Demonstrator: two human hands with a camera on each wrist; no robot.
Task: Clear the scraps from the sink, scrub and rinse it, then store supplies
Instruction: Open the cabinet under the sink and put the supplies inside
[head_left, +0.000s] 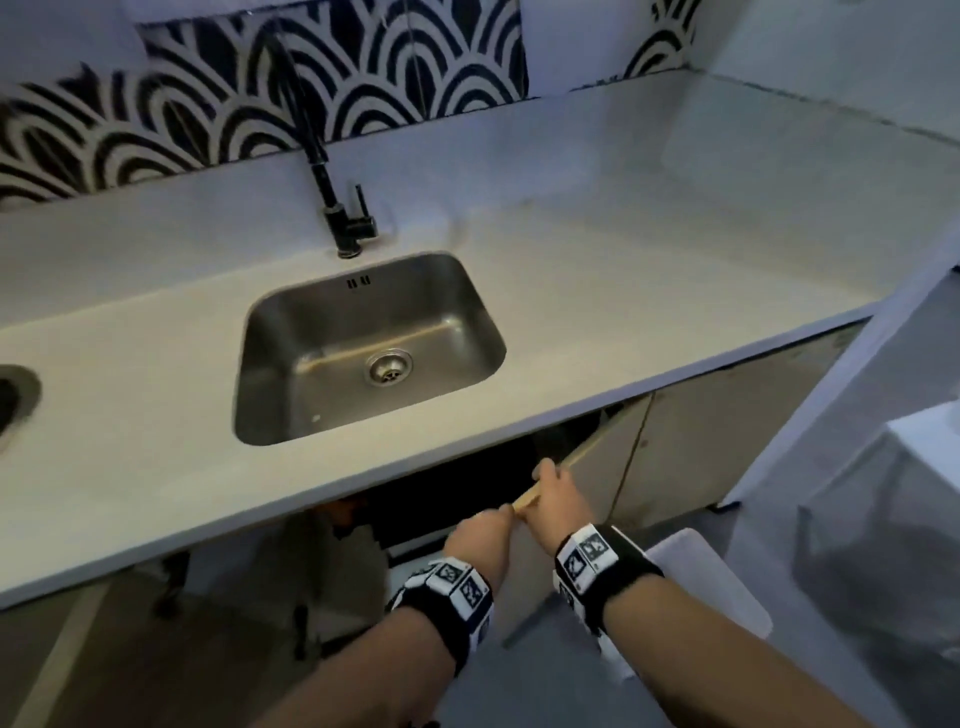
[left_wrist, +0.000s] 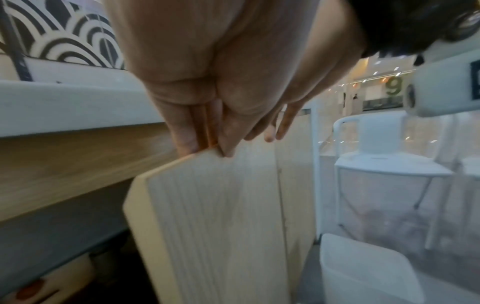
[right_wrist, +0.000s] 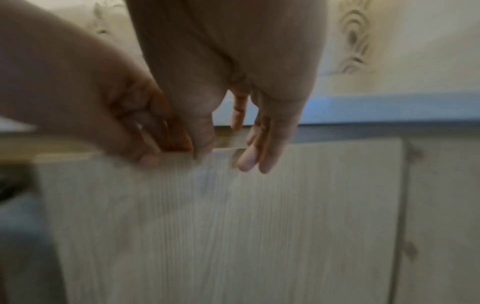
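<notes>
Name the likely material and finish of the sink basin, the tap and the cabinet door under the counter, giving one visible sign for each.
Sink basin: probably stainless steel, brushed; grey metallic sheen with soft reflections.
Tap: likely metal with a matte black coating; uniformly dark, little shine.
Cabinet door: pale wood-look board, perhaps laminate; straight printed-looking grain, smooth edge. Both hands grip its top edge.
</notes>
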